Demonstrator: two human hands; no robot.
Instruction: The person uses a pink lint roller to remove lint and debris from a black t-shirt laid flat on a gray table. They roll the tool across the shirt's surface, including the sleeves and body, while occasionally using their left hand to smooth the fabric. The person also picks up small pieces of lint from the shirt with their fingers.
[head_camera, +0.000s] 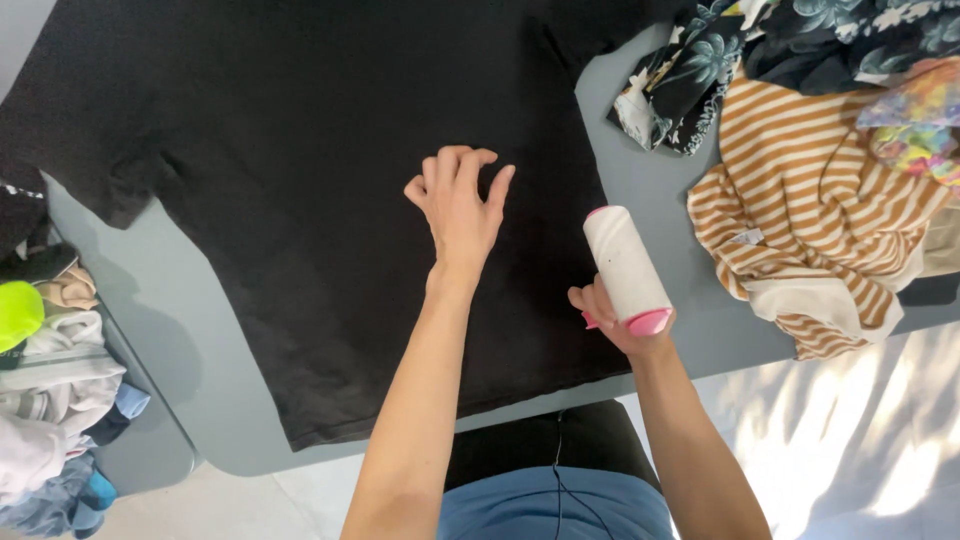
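A black T-shirt (300, 170) lies spread flat across a grey table (180, 310). My left hand (458, 205) rests on the middle of the shirt, palm down, fingers curled and slightly apart. To its right, my right hand (610, 315) grips the pink handle of a lint roller (625, 265). The roller's white paper drum points away from me and sits over the shirt's right edge.
A brown-and-white striped garment (810, 230) lies crumpled at the table's right side, with dark floral fabric (700, 70) and a colourful cloth (915, 120) behind it. A heap of mixed clothes (50, 390) sits on a lower surface at the left. A dark seat (545, 440) is below me.
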